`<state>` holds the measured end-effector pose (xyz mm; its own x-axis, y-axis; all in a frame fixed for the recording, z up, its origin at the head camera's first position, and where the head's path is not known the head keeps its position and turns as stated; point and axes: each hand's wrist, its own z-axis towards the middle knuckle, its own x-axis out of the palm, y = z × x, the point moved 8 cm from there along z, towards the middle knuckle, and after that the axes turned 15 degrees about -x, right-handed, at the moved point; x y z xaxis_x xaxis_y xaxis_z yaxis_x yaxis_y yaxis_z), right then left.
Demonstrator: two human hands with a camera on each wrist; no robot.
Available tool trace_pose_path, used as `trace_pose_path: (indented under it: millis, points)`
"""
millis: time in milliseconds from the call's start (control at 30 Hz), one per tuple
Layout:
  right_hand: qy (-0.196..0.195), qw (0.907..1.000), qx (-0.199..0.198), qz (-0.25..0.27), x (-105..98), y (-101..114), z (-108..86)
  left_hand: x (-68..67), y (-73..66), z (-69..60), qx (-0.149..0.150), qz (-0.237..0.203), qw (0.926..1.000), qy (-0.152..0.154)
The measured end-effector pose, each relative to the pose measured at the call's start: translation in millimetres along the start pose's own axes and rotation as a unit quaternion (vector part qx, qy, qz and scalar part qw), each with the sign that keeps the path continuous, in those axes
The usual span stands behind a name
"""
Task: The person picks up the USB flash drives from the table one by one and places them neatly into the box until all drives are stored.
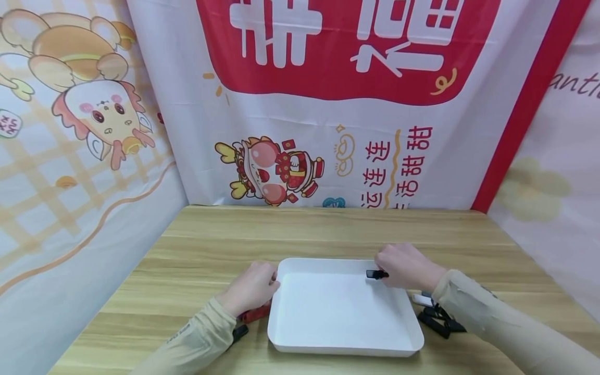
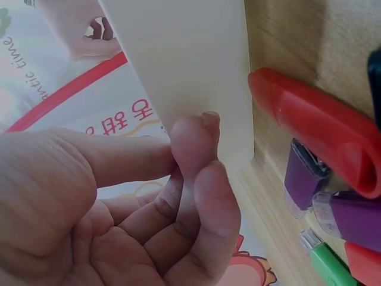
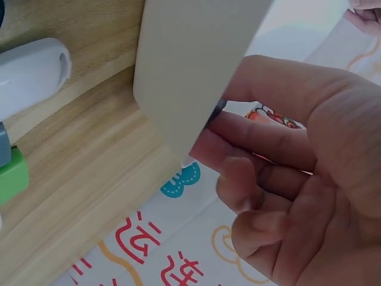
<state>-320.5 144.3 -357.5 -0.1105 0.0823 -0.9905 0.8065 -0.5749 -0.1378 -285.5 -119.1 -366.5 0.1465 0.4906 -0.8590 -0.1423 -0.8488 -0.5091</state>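
Left hand is pinching the white tray by its rim, ideally steadying it; right hand is pinching a black object, best lowered gently

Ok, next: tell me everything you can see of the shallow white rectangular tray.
The shallow white rectangular tray has rounded corners, a flat floor and low walls, and looks like smooth plastic. It lies open side up on the light wood-grain tabletop. The left hand pinches its left wall near the far corner. The right hand, pinching a small black object, hides part of the far right corner; whether it touches the tray is unclear.
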Motion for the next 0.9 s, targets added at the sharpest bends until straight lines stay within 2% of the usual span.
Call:
trace_pose_path:
  millis: [267, 667, 900]
  points:
    - [0.007, 0.9994, -0.002, -0.034, 10, 5, -2.5, 7.4, 3.9, 0.1, -0.001, -0.013, 0.9997, 0.021]
    - [0.009, 0.9963, -0.007, -0.086, 17, 13, 0.6, 4.4, 2.9, 1.2, 0.014, -0.012, 0.9998, 0.01]
    - [-0.004, 0.996, -0.008, -0.089, 13, 17, 7.0, 0.9, 1.7, 2.0, 0.019, -0.016, 0.9997, 0.008]
